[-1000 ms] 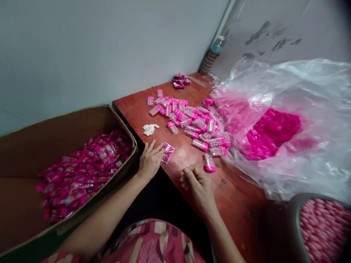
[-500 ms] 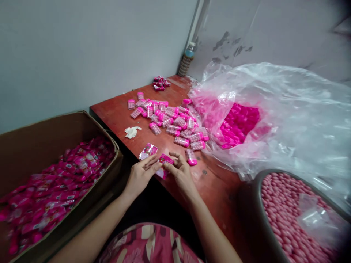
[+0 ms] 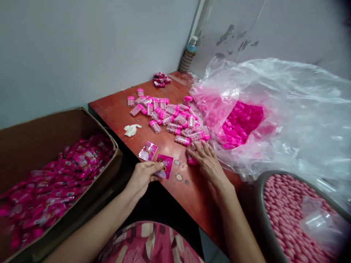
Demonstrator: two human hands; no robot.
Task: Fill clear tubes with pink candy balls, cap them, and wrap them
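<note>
My left hand pinches a pink printed sachet between thumb and fingers at the table's front edge. A second printed sachet lies flat on the red table just beyond it. To the right, my right hand reaches over a small clear jar of pink candies with a pink cap, its fingers stretched out and partly hiding the jar. Whether it bears any of the jar's weight does not show. Behind it lies a loose pile of similar candy jars.
A cardboard box of wrapped pink packs stands at left. At right are a clear plastic bag with pink caps and a dark tub of pink candies. White scrap, wrapped packs and a bottle sit on the table.
The left hand went from the flat sachet to holding a separate one. Half a second ago both hands were at that sachet; the right hand has since let go and moved right to the jar.
</note>
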